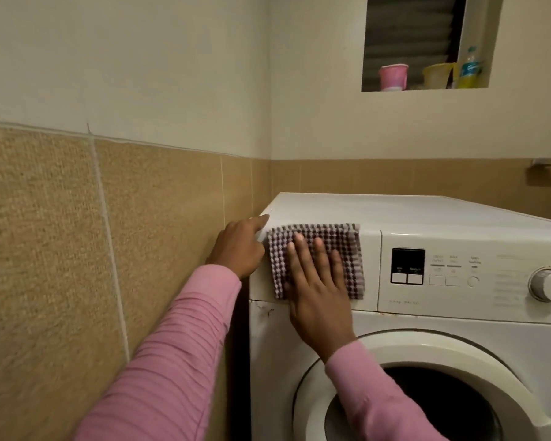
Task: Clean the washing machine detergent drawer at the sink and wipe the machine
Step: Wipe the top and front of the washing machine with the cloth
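Note:
A white front-loading washing machine (427, 214) stands in the corner, with its round door (433, 348) below. A purple-and-white checked cloth (341, 240) lies flat against the closed detergent drawer front (370, 268) at the machine's upper left. My right hand (315, 288) presses the cloth against that panel with straight, spread fingers. My left hand (239, 246) rests on the machine's top left corner, its index finger stretched along the edge. Both sleeves are pink.
The control panel has a dark display (407, 265), buttons and a round dial (549, 284) to the right. A tan tiled wall (77, 249) stands close on the left. A wall niche above holds a pink cup (393, 76), a yellow container (436, 74) and a bottle (468, 68).

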